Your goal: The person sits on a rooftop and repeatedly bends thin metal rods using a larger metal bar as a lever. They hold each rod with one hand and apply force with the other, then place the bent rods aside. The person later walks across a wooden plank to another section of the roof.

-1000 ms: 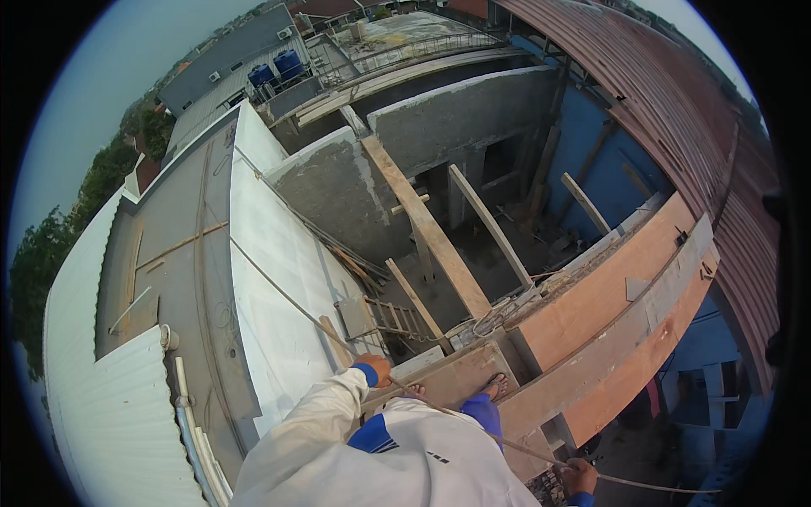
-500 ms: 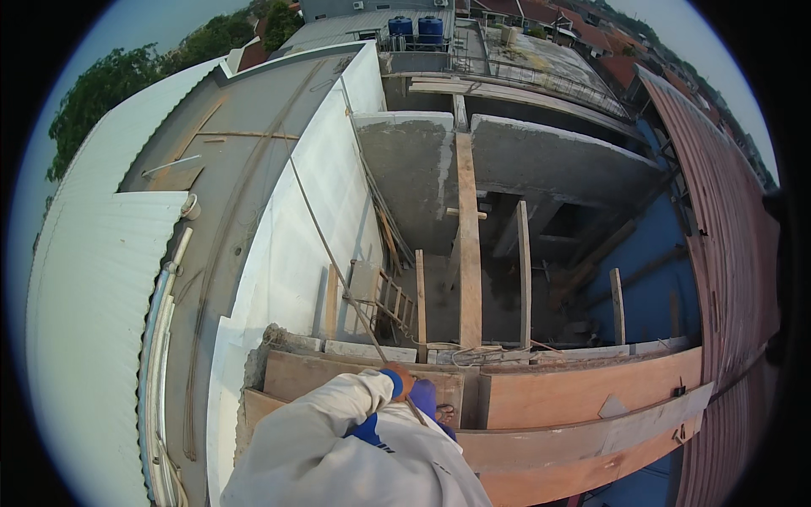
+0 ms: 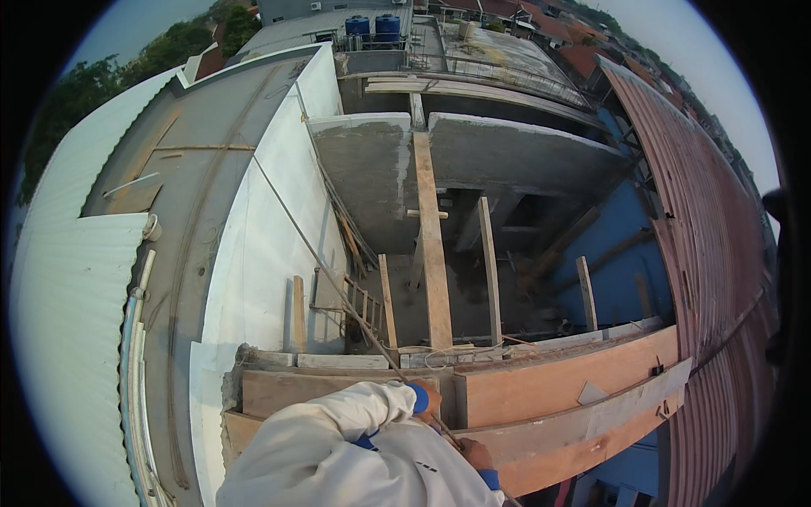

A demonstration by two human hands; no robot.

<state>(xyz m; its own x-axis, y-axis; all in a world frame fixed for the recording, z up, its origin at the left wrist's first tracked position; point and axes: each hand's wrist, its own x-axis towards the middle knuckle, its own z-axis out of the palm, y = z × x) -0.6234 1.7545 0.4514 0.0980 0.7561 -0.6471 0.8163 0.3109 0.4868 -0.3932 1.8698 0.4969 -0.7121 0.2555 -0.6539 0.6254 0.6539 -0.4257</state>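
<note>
A long, thin rod (image 3: 291,218), possibly steel bar, slants from the white wall on the left down past my body. My left hand (image 3: 429,394), in a white sleeve with a blue cuff, is closed around it above the wooden formwork. Farther down, my right hand (image 3: 478,455) is at the same rod, its fingers seemingly curled round it; they are partly hidden. Just beyond my hands lies the board formwork (image 3: 549,389), with a lower plank (image 3: 583,422) along its near side. My sleeve covers part of the rod.
Beyond the formwork is a deep open shaft between a white wall (image 3: 270,203) and a blue wall (image 3: 621,253). A narrow plank (image 3: 432,253) spans it, with upright timbers (image 3: 490,270) beside. Corrugated roofing (image 3: 684,211) borders the right; a ladder (image 3: 365,308) stands below.
My left hand has shifted slightly right and down with the rod. My right hand has come into view at the rod's lower part. The view has swung right.
</note>
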